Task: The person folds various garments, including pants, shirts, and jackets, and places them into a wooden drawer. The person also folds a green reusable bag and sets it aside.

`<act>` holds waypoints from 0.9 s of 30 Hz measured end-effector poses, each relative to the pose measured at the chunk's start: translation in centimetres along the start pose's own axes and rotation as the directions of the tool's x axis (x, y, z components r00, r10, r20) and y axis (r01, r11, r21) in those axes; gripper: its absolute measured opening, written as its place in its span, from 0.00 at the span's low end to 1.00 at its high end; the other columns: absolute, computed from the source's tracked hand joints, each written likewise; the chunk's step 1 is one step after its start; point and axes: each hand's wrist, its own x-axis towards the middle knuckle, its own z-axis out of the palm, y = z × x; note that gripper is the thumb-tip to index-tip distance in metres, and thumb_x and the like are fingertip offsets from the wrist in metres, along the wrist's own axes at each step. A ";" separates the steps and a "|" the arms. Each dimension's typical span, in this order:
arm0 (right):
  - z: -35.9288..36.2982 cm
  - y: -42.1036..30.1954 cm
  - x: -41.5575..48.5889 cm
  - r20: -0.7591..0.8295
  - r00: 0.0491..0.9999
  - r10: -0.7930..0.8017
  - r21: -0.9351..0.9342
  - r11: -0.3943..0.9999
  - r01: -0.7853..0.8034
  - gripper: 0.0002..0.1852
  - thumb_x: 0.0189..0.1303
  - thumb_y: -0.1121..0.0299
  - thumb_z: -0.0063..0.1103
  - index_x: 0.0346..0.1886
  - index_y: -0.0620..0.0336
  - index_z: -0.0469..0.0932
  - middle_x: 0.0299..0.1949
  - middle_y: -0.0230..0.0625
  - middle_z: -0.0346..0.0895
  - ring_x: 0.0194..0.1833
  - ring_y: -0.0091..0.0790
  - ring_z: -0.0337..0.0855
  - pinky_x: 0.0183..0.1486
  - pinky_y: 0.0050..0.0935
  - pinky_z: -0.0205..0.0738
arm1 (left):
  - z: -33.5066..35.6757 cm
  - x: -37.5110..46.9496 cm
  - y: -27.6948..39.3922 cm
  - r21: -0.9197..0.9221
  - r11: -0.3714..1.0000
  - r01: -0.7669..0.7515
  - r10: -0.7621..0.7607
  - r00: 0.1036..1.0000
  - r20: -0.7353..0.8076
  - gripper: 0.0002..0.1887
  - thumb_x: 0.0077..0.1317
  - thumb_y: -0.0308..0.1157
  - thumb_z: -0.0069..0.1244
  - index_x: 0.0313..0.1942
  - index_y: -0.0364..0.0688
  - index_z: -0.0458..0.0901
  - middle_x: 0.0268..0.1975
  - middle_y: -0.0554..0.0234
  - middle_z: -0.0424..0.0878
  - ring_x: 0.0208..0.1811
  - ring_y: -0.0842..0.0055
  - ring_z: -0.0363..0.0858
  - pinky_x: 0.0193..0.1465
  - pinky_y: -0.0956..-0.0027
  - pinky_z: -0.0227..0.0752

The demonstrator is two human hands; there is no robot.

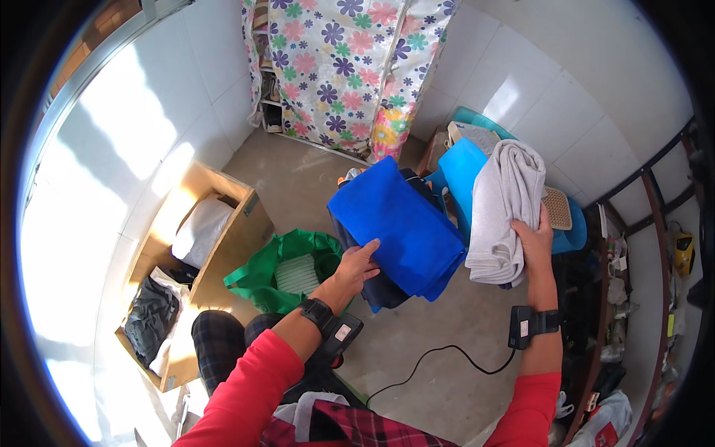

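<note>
My right hand (537, 243) grips a folded light-grey knit garment (505, 207), thumb on top and the other fingers partly hidden. A corner of something dark shows beneath this bundle. My left hand (353, 271) is at the near left edge of a folded bright-blue cloth (396, 229), its thumb over the fabric. Whether these fingers pinch the cloth or only rest against it, I cannot tell. Under the blue cloth lies dark folded clothing (385, 293). Black devices are strapped to both wrists, and a cable runs from the right one.
At left stands an open wooden box (223, 251) with cloth and a white bundle inside. Beside it sits a green bag (251, 279). Blue plastic tubs (575, 229) are at right, near a cluttered shelf (609, 313). A flower-patterned fabric-covered rack (341, 72) stands at the back.
</note>
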 end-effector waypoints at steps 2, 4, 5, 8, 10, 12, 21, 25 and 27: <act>-0.3 -0.2 -1.1 -0.016 1.000 -0.017 -0.092 0.996 0.016 0.40 0.47 0.72 0.65 0.68 0.66 0.64 0.59 0.46 0.72 0.56 0.39 0.75 0.60 0.34 0.67 | 0.8 0.6 0.1 -0.039 0.999 0.001 -0.003 0.999 -0.050 0.36 0.65 0.48 0.57 0.63 0.33 0.65 0.61 0.47 0.71 0.62 0.59 0.70 0.67 0.54 0.61; -0.3 -0.2 -2.0 -0.014 1.000 -0.011 -0.101 0.995 0.010 0.39 0.47 0.71 0.64 0.67 0.66 0.65 0.59 0.47 0.72 0.56 0.38 0.75 0.61 0.33 0.67 | 1.5 1.2 0.5 -0.079 0.997 0.003 -0.008 0.998 -0.064 0.35 0.64 0.48 0.58 0.63 0.34 0.66 0.61 0.48 0.71 0.62 0.60 0.70 0.68 0.53 0.58; -0.3 0.0 -2.4 0.009 0.999 -0.046 -0.102 0.994 0.046 0.39 0.47 0.71 0.64 0.67 0.66 0.65 0.59 0.47 0.72 0.56 0.38 0.75 0.61 0.33 0.67 | 1.8 1.4 0.6 -0.100 0.995 0.011 -0.017 0.998 -0.056 0.35 0.63 0.47 0.59 0.62 0.34 0.66 0.62 0.48 0.71 0.63 0.59 0.70 0.69 0.52 0.57; -0.7 0.5 -3.2 0.029 0.998 -0.048 -0.087 0.995 0.050 0.39 0.47 0.71 0.65 0.67 0.67 0.65 0.59 0.47 0.72 0.57 0.37 0.74 0.62 0.33 0.66 | 3.0 2.4 0.5 -0.114 0.992 -0.046 0.030 0.991 -0.133 0.32 0.63 0.41 0.60 0.61 0.36 0.68 0.61 0.48 0.73 0.62 0.58 0.71 0.69 0.49 0.58; -0.9 1.3 -3.3 0.073 0.994 -0.077 -0.061 0.995 0.081 0.40 0.47 0.71 0.65 0.67 0.68 0.64 0.59 0.47 0.72 0.57 0.37 0.74 0.62 0.33 0.65 | 3.4 3.0 0.1 -0.168 0.982 -0.085 0.063 0.990 -0.127 0.29 0.63 0.36 0.60 0.60 0.36 0.69 0.60 0.48 0.75 0.61 0.56 0.74 0.67 0.47 0.62; -1.1 2.1 -3.3 0.061 0.996 -0.071 -0.125 0.989 0.078 0.40 0.47 0.71 0.65 0.67 0.69 0.63 0.60 0.46 0.72 0.58 0.38 0.73 0.64 0.33 0.63 | 3.5 3.5 0.0 -0.315 0.941 -0.122 0.112 0.992 -0.049 0.26 0.62 0.31 0.59 0.59 0.36 0.71 0.57 0.47 0.78 0.58 0.55 0.76 0.64 0.47 0.67; 0.7 4.0 -1.5 -0.044 0.993 -0.107 -0.372 0.925 0.083 0.39 0.54 0.72 0.58 0.72 0.61 0.58 0.68 0.51 0.64 0.66 0.50 0.67 0.67 0.42 0.58 | 5.3 -2.0 5.8 -0.394 0.869 -0.298 0.338 0.941 0.034 0.36 0.56 0.31 0.61 0.64 0.37 0.64 0.58 0.50 0.75 0.58 0.58 0.74 0.67 0.49 0.65; 3.1 2.9 -0.8 -0.027 0.981 -0.192 -0.444 0.882 0.160 0.36 0.60 0.73 0.53 0.74 0.58 0.56 0.71 0.53 0.59 0.68 0.54 0.63 0.68 0.46 0.58 | 2.4 -7.3 9.0 -0.432 0.819 -0.376 0.475 0.868 0.145 0.33 0.58 0.31 0.59 0.63 0.36 0.64 0.56 0.48 0.76 0.58 0.59 0.75 0.66 0.50 0.68; 4.9 2.7 -0.7 0.058 0.965 -0.257 -0.677 0.700 0.228 0.36 0.60 0.74 0.53 0.74 0.58 0.55 0.71 0.53 0.57 0.69 0.55 0.61 0.68 0.49 0.58 | 0.8 -9.9 9.6 -0.450 0.799 -0.399 0.499 0.857 0.126 0.32 0.58 0.29 0.57 0.62 0.35 0.65 0.55 0.47 0.77 0.56 0.60 0.77 0.63 0.52 0.71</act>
